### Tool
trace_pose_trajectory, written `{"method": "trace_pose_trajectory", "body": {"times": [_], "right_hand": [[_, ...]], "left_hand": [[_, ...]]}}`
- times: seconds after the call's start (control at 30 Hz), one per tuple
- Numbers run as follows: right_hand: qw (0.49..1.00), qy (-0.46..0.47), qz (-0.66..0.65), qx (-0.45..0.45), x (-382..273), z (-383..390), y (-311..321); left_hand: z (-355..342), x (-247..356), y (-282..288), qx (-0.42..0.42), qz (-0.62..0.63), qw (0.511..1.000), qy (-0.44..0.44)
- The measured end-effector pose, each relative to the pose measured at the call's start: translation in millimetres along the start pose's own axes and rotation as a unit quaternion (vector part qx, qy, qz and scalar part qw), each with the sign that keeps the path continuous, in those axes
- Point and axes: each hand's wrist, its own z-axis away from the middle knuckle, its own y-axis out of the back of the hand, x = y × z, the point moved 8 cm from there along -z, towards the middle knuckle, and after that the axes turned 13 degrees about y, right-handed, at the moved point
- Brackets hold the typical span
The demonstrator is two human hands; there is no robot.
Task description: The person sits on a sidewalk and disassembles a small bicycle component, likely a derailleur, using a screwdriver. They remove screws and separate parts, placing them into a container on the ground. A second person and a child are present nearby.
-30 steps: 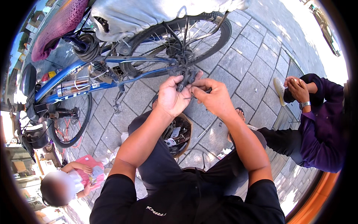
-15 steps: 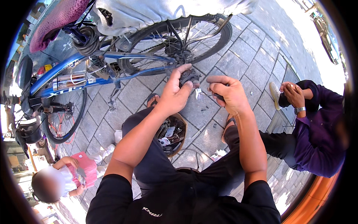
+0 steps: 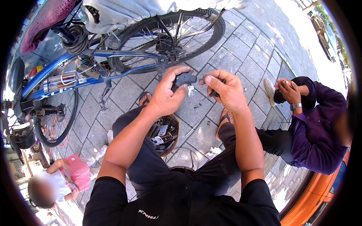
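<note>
My left hand [image 3: 169, 90] is closed around a dark bicycle brake caliper [image 3: 184, 79], its thumb below and its fingers above. Just to the right, my right hand [image 3: 226, 88] is curled with thumb and forefinger pinched together. A small dark piece [image 3: 215, 93] shows in its fingers, too small and covered to name. A narrow gap separates the pinching fingertips from the caliper. Beyond both hands stands a blue bicycle [image 3: 124, 56], its rear wheel [image 3: 211, 26] nearest to them.
Between my legs sits a round bin [image 3: 175, 141] of metal parts and tools. A thin rod [image 3: 192, 129] lies on the paving [image 3: 241, 52]. A seated person in purple [image 3: 316, 128] is at my right; a child in pink [image 3: 77, 171] stands lower left. An orange vehicle [image 3: 320, 196] is behind.
The view has shifted, so the bicycle sits further left and up. My left hand has turned the caliper, showing a smoother side. My right hand still pinches close by.
</note>
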Motion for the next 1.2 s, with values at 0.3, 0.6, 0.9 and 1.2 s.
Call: {"method": "trace_pose_trajectory", "body": {"times": [0.3, 0.6, 0.9, 1.2], "right_hand": [[0.998, 0.023, 0.002, 0.057, 7, -2, -4], [0.998, 0.016, 0.011, 0.058, 4, -5, -12], [0.998, 0.006, 0.016, 0.058, 7, -6, -9], [0.995, 0.005, 0.053, 0.089, 6, -3, -1]], "left_hand": [[-2, -24, -16, -0.084, 0.477, 0.835, 0.259], [-6, -30, -15, -0.109, 0.532, 0.799, 0.259], [-8, -16, -15, -0.124, 0.554, 0.784, 0.252], [-7, -27, -17, -0.109, 0.579, 0.761, 0.271]]}}
